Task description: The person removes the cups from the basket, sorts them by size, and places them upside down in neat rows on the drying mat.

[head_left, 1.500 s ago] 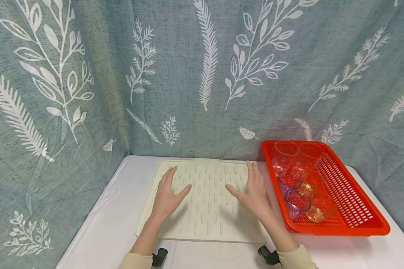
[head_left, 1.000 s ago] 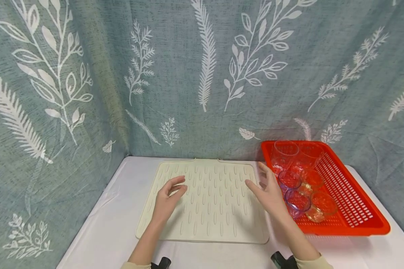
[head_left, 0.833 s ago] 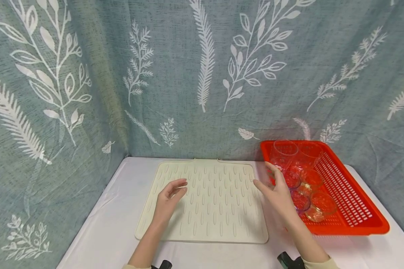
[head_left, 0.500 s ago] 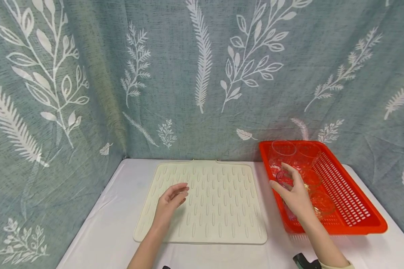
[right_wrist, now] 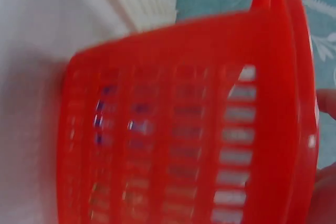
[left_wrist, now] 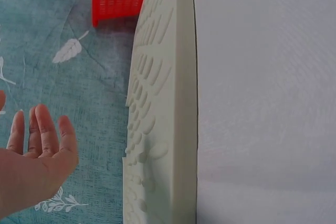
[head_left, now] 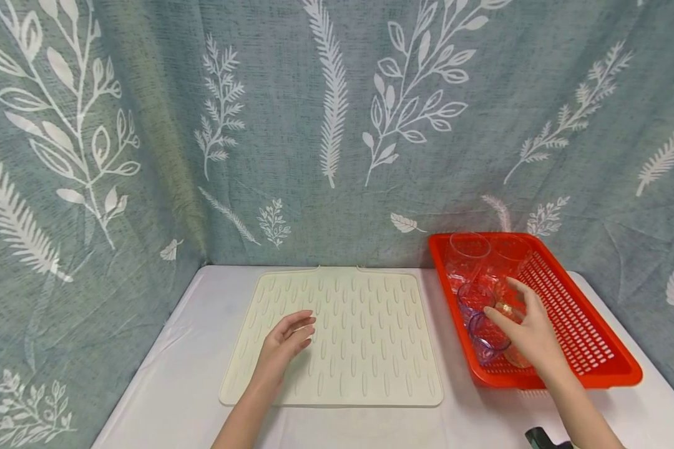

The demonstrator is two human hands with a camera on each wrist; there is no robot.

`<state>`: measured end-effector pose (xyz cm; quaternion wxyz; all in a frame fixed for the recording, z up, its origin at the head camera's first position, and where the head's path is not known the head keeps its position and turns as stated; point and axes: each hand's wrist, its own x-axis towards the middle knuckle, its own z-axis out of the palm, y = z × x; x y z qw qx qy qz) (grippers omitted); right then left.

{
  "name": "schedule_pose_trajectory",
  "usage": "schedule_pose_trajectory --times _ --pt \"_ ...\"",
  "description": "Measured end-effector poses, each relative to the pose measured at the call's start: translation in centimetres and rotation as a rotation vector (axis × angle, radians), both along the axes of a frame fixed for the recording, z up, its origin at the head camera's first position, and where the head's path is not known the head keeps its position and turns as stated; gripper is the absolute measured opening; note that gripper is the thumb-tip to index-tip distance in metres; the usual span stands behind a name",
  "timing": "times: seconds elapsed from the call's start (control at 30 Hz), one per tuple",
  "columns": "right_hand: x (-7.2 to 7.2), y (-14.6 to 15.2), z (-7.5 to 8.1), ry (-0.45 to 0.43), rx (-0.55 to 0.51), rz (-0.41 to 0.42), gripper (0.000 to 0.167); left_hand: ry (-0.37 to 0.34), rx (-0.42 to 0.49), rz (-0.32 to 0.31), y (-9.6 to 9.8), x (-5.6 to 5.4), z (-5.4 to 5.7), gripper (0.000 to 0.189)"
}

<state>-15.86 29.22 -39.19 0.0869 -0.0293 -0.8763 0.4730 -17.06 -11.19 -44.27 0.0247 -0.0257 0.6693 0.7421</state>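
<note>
Right hand (head_left: pixel 530 337): has been travelling from above the mat (head_left: pixel 365 355) since the earlier frames and is now hovering over the basket (head_left: pixel 620 376), thumb and fingers spreading in a wide curve, apparently gripping nothing. Left hand (head_left: pixel 283 346): has been drawing its fingers into a looser curl, is hanging above the mat and is holding nothing.

Reading: work is shifting to the basket, seemingly at a reaching stage; no cup is showing outside it. The purple cup (head_left: pixel 487 343) is standing in the basket's near left part, the pink cup (head_left: pixel 476 299) behind it, the clear cup (head_left: pixel 469 254) farther back.

Hard to make out: the right hand is covering much of the yellow cup (head_left: pixel 515 357); cannot tell whether its fingers are touching any cup. The right wrist view is blurring, the basket wall is screening the cups, and the fingers are running off the edge.
</note>
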Motion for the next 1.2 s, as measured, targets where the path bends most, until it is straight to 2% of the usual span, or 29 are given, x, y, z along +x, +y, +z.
schedule_pose_trajectory --times 0.27,0.53,0.8,1.07,1.2 --pt "0.0 3.2 -1.0 -0.025 0.216 -0.034 0.092 -0.017 0.001 -0.01 0.0 0.3 -0.1 0.044" --pt "-0.3 6.3 -1.6 -0.091 0.353 0.072 0.107 -0.024 0.003 -0.028 0.1 0.5 -0.3 0.043" --pt "-0.3 8.4 -2.3 -0.185 0.337 0.22 0.106 -0.03 -0.013 -0.047 0.2 0.6 -0.4 0.044" --pt "-0.6 9.7 -1.8 -0.404 0.297 0.306 0.101 -0.036 -0.014 -0.048 0.2 0.7 -0.5 0.044" --pt "-0.9 10.2 -1.7 -0.483 0.289 0.334 0.097 -0.038 -0.014 -0.051 0.2 0.7 -0.5 0.043"
